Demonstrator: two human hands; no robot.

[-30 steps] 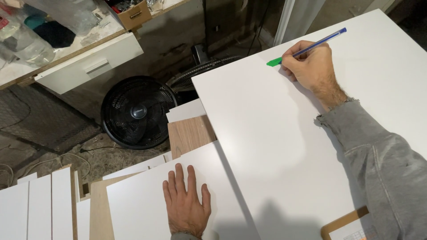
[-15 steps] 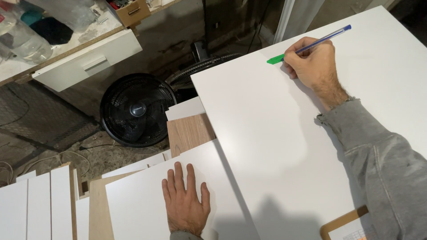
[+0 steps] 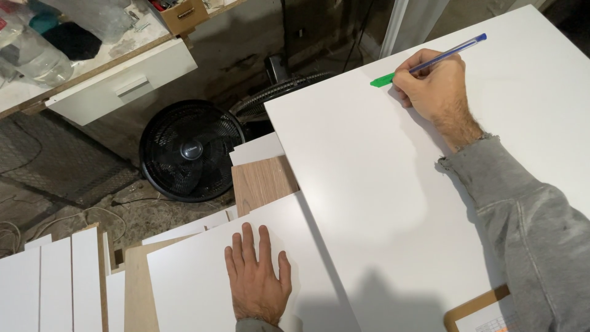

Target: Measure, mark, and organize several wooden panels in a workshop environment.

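Note:
My right hand grips a blue pen and rests on a large white panel near its far edge. The pen tip is hidden behind my fingers, next to a small green strip lying on the panel. My left hand lies flat, fingers spread, on a lower white board at the bottom of the view. A grey sleeve covers my right arm.
A black fan lies on the floor beyond the boards, with a second fan grille behind it. A wood-grain board sticks out under the large panel. Several white strips stand at the lower left. A white drawer sits upper left; a clipboard corner lower right.
None of the boards has moved. The view has shifted slightly; both hands stay in the same places.

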